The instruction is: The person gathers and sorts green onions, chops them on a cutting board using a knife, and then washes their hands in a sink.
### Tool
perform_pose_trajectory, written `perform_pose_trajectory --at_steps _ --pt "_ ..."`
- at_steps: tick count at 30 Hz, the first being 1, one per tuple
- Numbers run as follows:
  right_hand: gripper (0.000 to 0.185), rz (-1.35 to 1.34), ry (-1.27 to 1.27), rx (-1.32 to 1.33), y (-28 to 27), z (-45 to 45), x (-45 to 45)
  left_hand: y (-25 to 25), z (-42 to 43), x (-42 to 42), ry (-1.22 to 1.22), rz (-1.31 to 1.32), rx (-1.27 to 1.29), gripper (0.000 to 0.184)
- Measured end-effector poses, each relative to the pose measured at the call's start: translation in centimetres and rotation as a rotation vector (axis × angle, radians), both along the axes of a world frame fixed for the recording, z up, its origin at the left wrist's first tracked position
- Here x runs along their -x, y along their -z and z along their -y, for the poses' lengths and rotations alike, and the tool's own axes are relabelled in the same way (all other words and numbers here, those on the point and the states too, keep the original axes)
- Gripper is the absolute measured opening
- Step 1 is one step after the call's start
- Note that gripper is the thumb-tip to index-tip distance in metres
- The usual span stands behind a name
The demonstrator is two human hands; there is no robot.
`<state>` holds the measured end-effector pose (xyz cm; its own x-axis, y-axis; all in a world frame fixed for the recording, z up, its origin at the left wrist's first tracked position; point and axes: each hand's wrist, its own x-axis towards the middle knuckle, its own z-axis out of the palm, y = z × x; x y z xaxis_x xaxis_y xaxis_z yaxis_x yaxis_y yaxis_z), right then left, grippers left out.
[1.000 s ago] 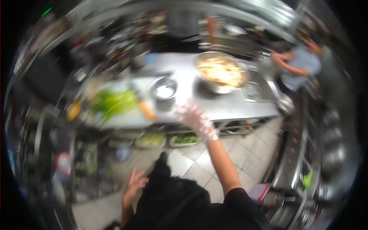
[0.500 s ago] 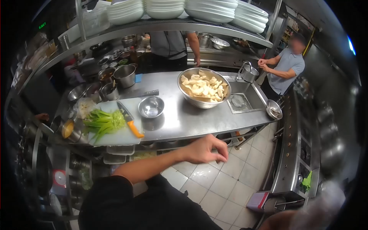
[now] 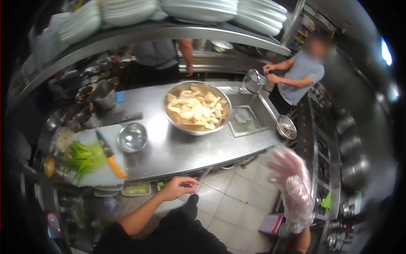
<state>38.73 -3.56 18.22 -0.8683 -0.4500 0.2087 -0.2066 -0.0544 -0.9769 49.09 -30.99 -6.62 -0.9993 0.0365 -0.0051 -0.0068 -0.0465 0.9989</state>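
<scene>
My left hand (image 3: 179,188) is bare and hangs in the air just off the front edge of the steel table (image 3: 177,154). Its fingers are loosely bent, apart from the thumb, and hold nothing. My right hand (image 3: 292,175) wears a clear plastic glove and is raised at the right, fingers spread, with nothing in it. A large steel bowl (image 3: 198,129) full of pale, puffy crackers (image 3: 198,106) stands on the table ahead of both hands. Left of it is a small steel bowl (image 3: 132,139). Cut green leaves (image 3: 86,157) and an orange-handled knife (image 3: 111,158) lie on a white cutting board (image 3: 99,174).
A sink (image 3: 244,120) is set in the table's right end, near a small metal bowl (image 3: 286,127). Stacked white plates (image 3: 201,8) fill the overhead shelf. A co-worker (image 3: 298,76) stands beyond at the right, another (image 3: 156,59) behind the table. Stoves (image 3: 321,148) run along the right.
My gloved right hand has risen from the lower right corner, its fingers now spread. My left hand has moved left and down in view. The camera view has turned right.
</scene>
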Motion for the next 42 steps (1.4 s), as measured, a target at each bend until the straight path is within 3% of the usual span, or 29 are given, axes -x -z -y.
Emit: perform_pose_trajectory --at_steps 2,5,8,11,13,15,16,18,19,20,22,23,25,26,28,29,31,32,33,35,38,40,42 --pt "0.077 0.171 -0.032 -0.007 -3.1 3.4 1.9 3.2 -0.1 1.6 -0.021 0.024 0.022 0.033" --pt "0.075 0.049 -0.015 -0.053 -5.9 4.7 4.3 3.5 -1.8 4.5 -0.075 -0.004 0.025 0.041" --pt "0.074 -0.018 -0.032 -0.09 -4.9 3.4 6.1 3.8 -3.6 8.5 -0.04 -0.048 -0.036 0.041" --pt "0.074 0.023 -0.122 -0.173 -0.5 2.8 7.3 1.9 -4.9 12.0 -0.005 -0.069 0.121 0.044" --pt "0.075 0.093 -0.273 -0.25 4.7 3.4 7.8 -0.2 -5.4 12.2 0.115 -0.174 0.522 0.05" --pt "0.077 0.15 -0.472 -0.327 11.2 4.4 7.5 -0.2 -5.1 11.3 0.11 -0.33 0.727 0.056" --pt "0.078 0.169 -0.567 -0.364 14.2 4.8 6.9 -0.3 -4.2 10.5 -0.013 -0.273 0.752 0.056" --pt "0.08 0.177 -0.744 -0.427 17.6 4.8 5.8 -2.6 -2.8 8.1 0.155 0.056 0.885 0.056" --pt "0.082 0.177 -0.817 -0.438 17.7 4.4 5.6 -3.1 -2.5 5.9 0.058 0.158 0.905 0.055" --pt "0.084 0.162 -0.874 -0.43 16.3 4.6 5.7 -0.6 -1.9 4.0 -0.092 0.117 0.897 0.057" --pt "0.084 0.196 -0.905 -0.435 10.7 5.2 5.5 -1.2 -1.2 -1.7 -0.159 0.263 0.956 0.063" --pt "0.079 0.049 -0.934 -0.388 8.8 5.8 5.6 -1.1 -1.2 -4.9 -0.226 0.276 1.005 0.064" --pt "0.077 0.059 -1.22 -0.516 7.4 8.3 8.1 0.7 -0.6 -9.9 -0.264 0.429 0.94 0.062" --pt "0.071 -0.099 -1.374 -0.586 6.7 10.2 7.5 0.1 -0.7 -12.8 -0.316 0.418 0.858 0.06" --pt "0.058 -0.122 -1.016 -0.556 11.0 12.1 4.4 0.8 -0.4 -18.6 -0.552 0.388 0.84 0.061" --pt "0.054 -0.522 -0.841 -0.523 11.6 12.8 1.7 1.6 0.8 -21.2 -0.665 0.305 0.892 0.063" --pt "0.048 -0.413 -0.705 -0.622 16.4 15.1 -2.6 2.1 4.2 -25.5 -0.779 0.437 1.069 0.072" --pt "0.043 -0.156 -0.769 -0.296 20.7 16.1 -5.0 3.2 6.5 -27.1 -0.862 0.511 1.204 0.081" --pt "0.041 -0.266 -0.8 -0.321 21.5 17.0 -7.3 4.2 8.7 -28.8 -0.937 0.596 1.332 0.09" --pt "0.04 -0.244 -0.882 -0.316 23.4 20.0 -11.6 4.8 13.2 -30.4 -0.925 0.734 1.326 0.103" --pt "0.039 -0.285 -0.789 -0.324 24.6 26.8 -15.0 7.3 21.5 -30.3 -0.773 0.799 1.43 0.117" --pt "0.043 -0.658 -0.651 -0.304 27.3 32.7 -15.9 7.5 26.2 -28.9 -0.704 0.715 1.464 0.117" --pt "0.048 -0.701 -0.581 -0.399 28.1 37.4 -17.1 8.1 31.3 -27.7 -0.621 0.632 1.486 0.125"
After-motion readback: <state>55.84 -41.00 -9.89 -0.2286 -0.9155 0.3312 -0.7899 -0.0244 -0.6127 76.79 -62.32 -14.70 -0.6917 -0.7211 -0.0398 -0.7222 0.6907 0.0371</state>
